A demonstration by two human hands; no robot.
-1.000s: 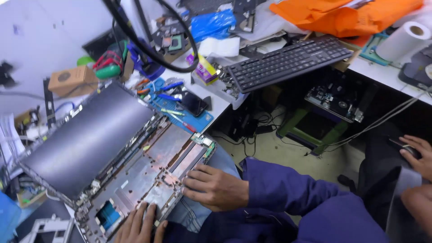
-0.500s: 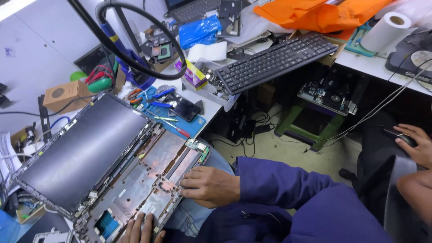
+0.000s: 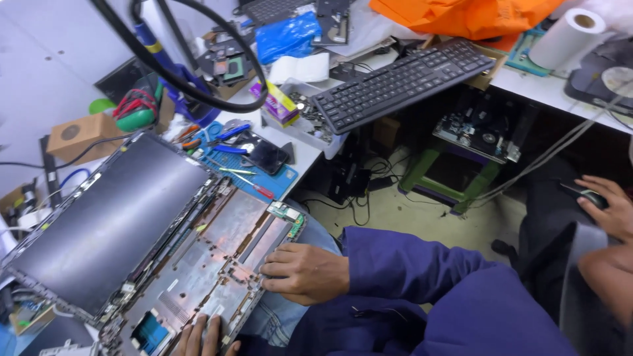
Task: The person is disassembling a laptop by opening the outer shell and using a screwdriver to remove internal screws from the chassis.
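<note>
Since half a second ago the right hand [image 3: 306,271] has stayed put on the opened laptop [image 3: 165,250], and only the view has swung a little, bringing the black keyboard [image 3: 402,82] nearer the top edge. That laptop rests across the person's lap and against the table [image 3: 300,155] edge, its dark screen [image 3: 105,221] folded back flat to the left and its bare metal chassis, with a small green circuit board [image 3: 288,214] at the far corner, facing up. At the laptop's right edge the right hand lies palm down, its fingers [image 3: 277,260] curled loosely and pressing on the chassis, gripping nothing. At the laptop's near edge only the fingertips of the left hand [image 3: 201,333] show, resting on the chassis; whether they grip anything I cannot tell. Just beyond the laptop's far corner lie a blue mat [image 3: 247,168] with a red-handled screwdriver [image 3: 254,186] and a dark phone [image 3: 267,155]. Farther beyond the laptop a black cable [image 3: 198,86] loops over the clutter, with a cardboard box [image 3: 82,135] near its screen. Well right of the laptop, another person's hand [image 3: 606,207] rests on a black mouse [image 3: 587,196].
</note>
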